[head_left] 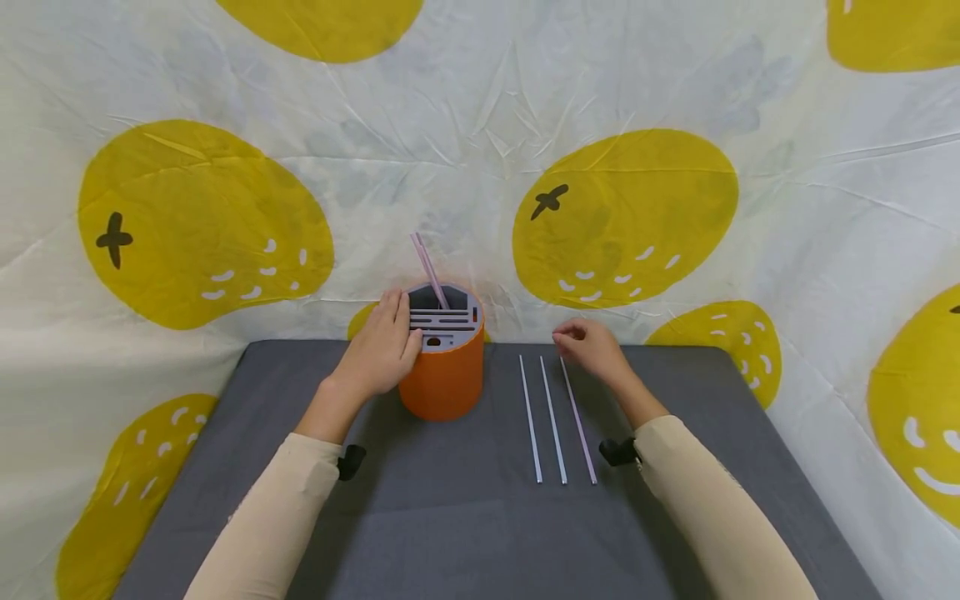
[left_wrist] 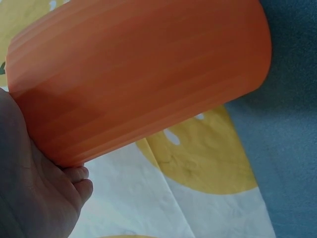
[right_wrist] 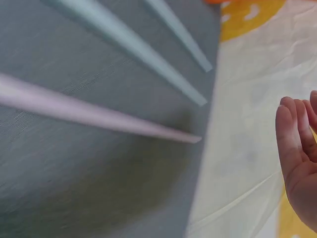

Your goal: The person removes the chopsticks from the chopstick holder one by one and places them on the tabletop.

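An orange round holder (head_left: 441, 383) with a grey slotted top (head_left: 465, 333) stands upright on the table. Two pink straws (head_left: 430, 271) lean in its rear compartment. My left hand (head_left: 375, 342) rests against the holder's left rim, fingers extended and thumb at the front edge. The left wrist view shows that hand (left_wrist: 44, 193) touching the holder's side. To the right lie two pale blue straws, the left one (head_left: 530, 421) and the middle one (head_left: 553, 421), beside a pink straw (head_left: 578, 421). Just above the pink straw's far end hovers my right hand (head_left: 592, 350), fingers loosely bent, holding nothing.
A dark grey cloth covers the table (head_left: 465, 533). Behind it hangs a white curtain (head_left: 450, 108) with large yellow fruit prints, close to the holder and the straws' far ends.
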Tool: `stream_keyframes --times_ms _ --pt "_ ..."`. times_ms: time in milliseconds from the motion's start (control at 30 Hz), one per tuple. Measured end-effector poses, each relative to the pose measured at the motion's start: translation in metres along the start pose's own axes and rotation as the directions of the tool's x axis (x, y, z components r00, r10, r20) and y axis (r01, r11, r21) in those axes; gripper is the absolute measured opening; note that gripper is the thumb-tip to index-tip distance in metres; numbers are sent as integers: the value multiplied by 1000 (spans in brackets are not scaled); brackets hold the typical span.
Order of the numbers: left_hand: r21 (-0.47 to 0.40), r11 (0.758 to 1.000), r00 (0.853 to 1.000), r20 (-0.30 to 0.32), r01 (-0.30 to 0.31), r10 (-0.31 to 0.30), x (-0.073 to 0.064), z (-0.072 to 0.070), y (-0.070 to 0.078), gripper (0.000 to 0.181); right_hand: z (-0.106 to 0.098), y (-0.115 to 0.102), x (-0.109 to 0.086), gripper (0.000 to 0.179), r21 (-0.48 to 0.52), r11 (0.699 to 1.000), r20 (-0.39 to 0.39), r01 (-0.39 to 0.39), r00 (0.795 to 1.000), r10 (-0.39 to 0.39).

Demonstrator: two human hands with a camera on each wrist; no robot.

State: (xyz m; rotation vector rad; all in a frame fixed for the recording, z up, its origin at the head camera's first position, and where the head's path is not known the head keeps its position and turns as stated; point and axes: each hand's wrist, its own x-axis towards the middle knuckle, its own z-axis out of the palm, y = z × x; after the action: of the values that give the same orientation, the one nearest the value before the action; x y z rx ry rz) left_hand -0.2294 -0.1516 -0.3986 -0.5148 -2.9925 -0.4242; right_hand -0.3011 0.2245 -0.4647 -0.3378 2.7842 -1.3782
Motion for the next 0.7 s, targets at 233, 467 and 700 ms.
stream_keyframes --times_ms 233,467,700 --pt "2 1000 1000 -3 7 -7 2 2 -3 72 15 -55 15 27 145 986 1 81 997 -82" --pt "10 1000 1000 5 9 -9 2 2 -3 73 28 -94 36 27 159 971 -43 176 984 -172" --pt "4 1000 1000 -4 -2 2 3 2 -2 72 35 -123 50 25 97 968 -68 233 971 -228"
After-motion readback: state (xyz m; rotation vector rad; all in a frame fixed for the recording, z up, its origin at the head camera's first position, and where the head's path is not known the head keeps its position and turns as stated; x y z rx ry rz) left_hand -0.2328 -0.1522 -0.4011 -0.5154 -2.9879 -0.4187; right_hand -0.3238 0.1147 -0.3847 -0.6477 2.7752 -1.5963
